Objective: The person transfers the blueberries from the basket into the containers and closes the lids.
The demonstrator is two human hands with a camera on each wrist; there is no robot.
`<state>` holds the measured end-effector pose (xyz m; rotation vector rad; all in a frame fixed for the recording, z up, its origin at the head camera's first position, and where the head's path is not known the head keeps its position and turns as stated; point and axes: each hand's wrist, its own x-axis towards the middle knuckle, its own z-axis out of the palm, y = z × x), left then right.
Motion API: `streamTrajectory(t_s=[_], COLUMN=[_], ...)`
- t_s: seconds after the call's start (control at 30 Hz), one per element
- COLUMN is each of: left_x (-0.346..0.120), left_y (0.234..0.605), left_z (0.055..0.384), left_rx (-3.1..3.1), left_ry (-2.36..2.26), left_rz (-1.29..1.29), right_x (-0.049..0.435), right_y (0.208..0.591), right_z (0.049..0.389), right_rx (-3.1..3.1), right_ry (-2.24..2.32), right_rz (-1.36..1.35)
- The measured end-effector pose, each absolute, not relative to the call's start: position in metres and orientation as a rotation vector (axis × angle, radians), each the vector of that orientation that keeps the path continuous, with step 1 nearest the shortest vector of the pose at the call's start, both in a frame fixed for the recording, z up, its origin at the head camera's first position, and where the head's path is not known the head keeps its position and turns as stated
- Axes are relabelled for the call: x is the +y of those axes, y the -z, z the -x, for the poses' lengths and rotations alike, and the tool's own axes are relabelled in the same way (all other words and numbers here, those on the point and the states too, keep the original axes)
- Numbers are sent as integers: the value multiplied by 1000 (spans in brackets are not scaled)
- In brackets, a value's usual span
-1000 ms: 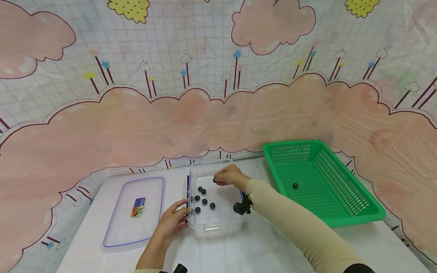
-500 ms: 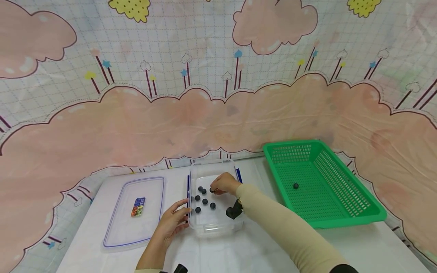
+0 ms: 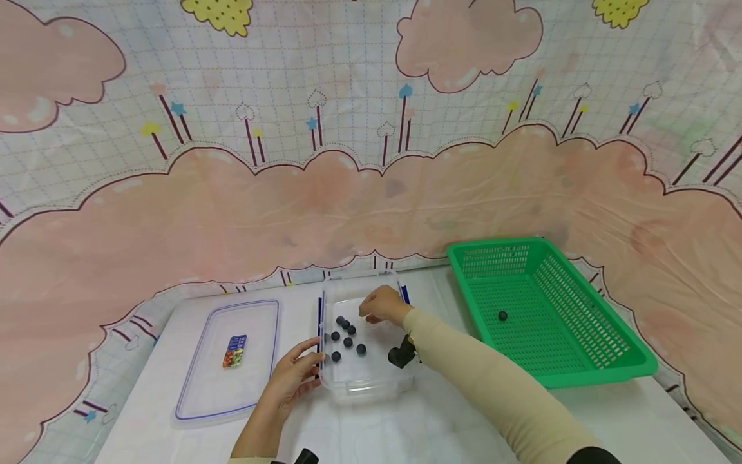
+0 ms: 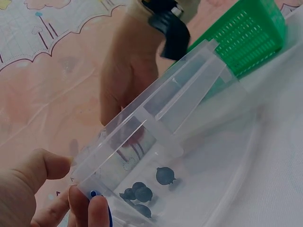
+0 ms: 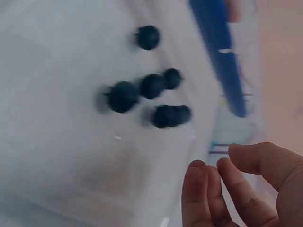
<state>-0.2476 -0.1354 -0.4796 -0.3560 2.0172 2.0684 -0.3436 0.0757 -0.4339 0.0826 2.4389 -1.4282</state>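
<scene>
A clear plastic box [image 3: 385, 370] stands mid-table with several dark blueberries [image 3: 361, 349] loose on its left half. Small crowns show on the blueberries [image 4: 165, 175] in the left wrist view. My left hand [image 3: 292, 380] grips the box's left side, thumb at the rim and fingers round the edge by a blue latch. Over the far part of the box hovers my right hand [image 3: 382, 305], just right of the berry cluster. In the right wrist view that right hand [image 5: 236, 184] has thumb and fingers apart, nothing between them.
To the right stands a green slotted basket [image 3: 522, 354] with one blueberry [image 3: 502, 316] inside. A clear lid with a blue seal [image 3: 199, 393] lies left of the box, a small colourful label [image 3: 234, 352] on it. A patterned cloth [image 3: 348, 212] hangs behind the table.
My right hand has come nearer, lowered a blueberry beside the cluster in the box, let it go and drawn back slightly to the right. The left hand stays put.
</scene>
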Motion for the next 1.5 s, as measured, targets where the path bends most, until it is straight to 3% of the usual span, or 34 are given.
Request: streamTrajectory(t_s=[0.17,0.33,0.63,1.0,1.5], left_x=[-135,-134,-134,-132,-132], left_y=[480,480,480,484,482], left_z=[248,248,248,246,245], left_rx=[2023,2025,2034,2040,2042], left_ry=[-2071,-2064,-2059,-2065,-2063], left_rz=[355,353,353,350,360], right_x=[104,163,281,341,343], right_y=[397,363,336,378,441], right_z=[358,370,348,318,302], right_rx=[2472,2471,2481,2555,2763], right_ry=[1554,1687,1643,1502,1183], right_rz=[18,-72,-141,-211,-278])
